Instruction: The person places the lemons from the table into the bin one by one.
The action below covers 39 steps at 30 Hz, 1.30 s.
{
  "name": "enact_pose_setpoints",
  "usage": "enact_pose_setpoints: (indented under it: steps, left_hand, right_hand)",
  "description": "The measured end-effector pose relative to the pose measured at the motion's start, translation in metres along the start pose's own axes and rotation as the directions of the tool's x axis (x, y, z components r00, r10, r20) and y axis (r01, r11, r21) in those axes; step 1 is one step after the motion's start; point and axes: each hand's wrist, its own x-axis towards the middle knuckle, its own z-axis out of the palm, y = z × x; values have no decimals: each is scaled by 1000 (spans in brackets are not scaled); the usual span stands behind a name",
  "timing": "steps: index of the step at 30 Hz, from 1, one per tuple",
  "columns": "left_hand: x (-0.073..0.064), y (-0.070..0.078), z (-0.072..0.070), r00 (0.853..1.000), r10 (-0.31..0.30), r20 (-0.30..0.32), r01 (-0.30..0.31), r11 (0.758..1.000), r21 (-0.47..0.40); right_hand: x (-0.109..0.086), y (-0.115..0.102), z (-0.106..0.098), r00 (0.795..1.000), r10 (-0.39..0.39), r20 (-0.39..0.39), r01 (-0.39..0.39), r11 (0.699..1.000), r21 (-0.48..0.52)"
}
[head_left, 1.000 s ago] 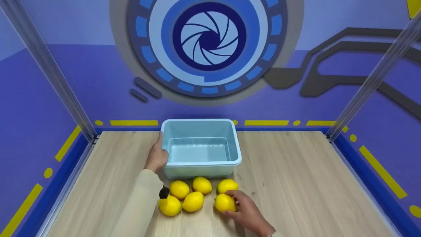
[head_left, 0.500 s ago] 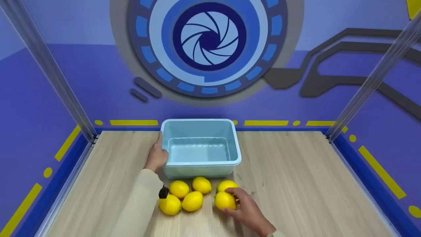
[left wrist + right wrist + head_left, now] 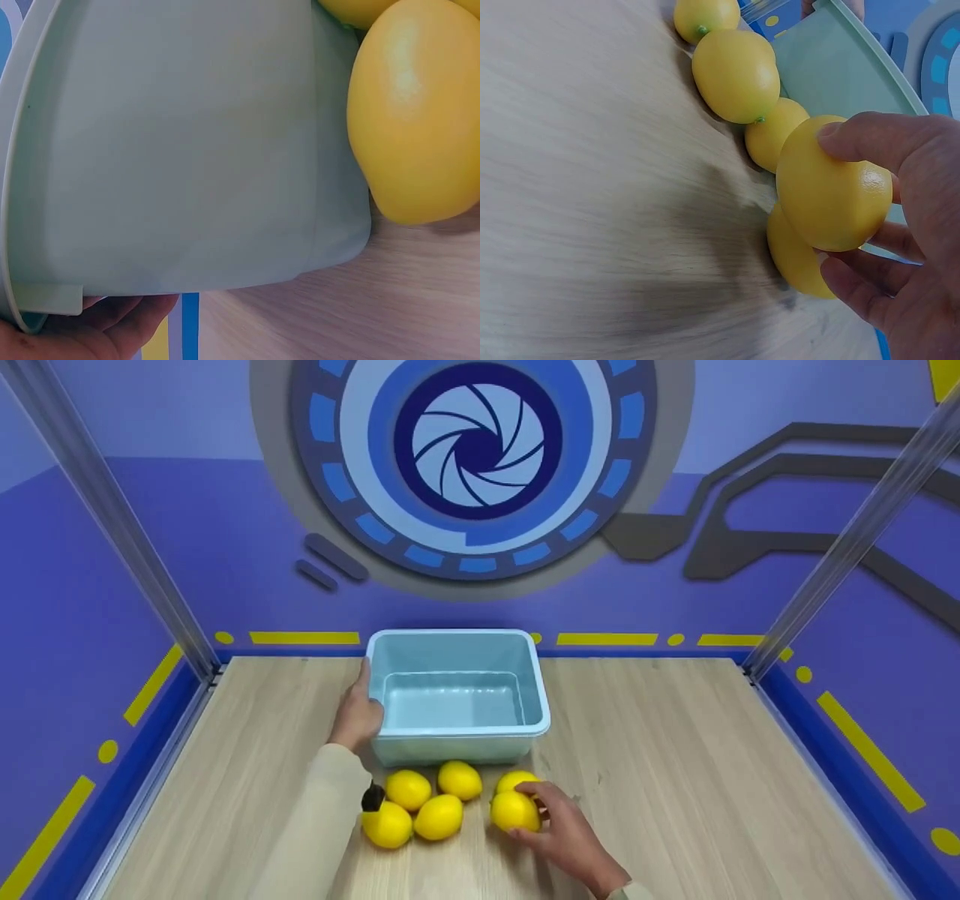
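A light blue plastic bin stands at the back of the wooden table, with nothing inside it. My left hand grips its left side at the rim; in the left wrist view the fingers curl beneath the rim. My right hand holds a lemon between thumb and fingers. In the right wrist view the held lemon is raised off the table, its shadow falling on the wood. Another lemon lies just behind it, partly hidden.
Several more lemons lie grouped on the table in front of the bin, left of the right hand. A small black object sits at the left sleeve's cuff. The patterned blue back wall rises close behind the bin.
My right hand has lifted the lemon slightly and moved it a little forward, covering more of the lemon behind. The left hand and bin stay in place.
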Motion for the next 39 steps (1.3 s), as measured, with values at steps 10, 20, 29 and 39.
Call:
enact_pose_setpoints:
  steps: [10,20,29,39]
  left_hand:
    - [2,-2,-1,1000,25,-2,-25,1000,19]
    - [0,-1,-2,1000,-9,9,9,1000,-11]
    - [0,1,0,1000,-18,14,18,1000,-12]
    - [3,-2,-1,998,59,-20,-57,997,58]
  right_hand:
    - [0,-2,-1,999,-30,-26,29,999,-21]
    - [0,-7,-6,998,-53,-47,51,998,-37]
    - [-1,-15,-9,991,-123,-60,122,992,-29]
    - [1,-31,-15,975,-197,-103,194,980,-35]
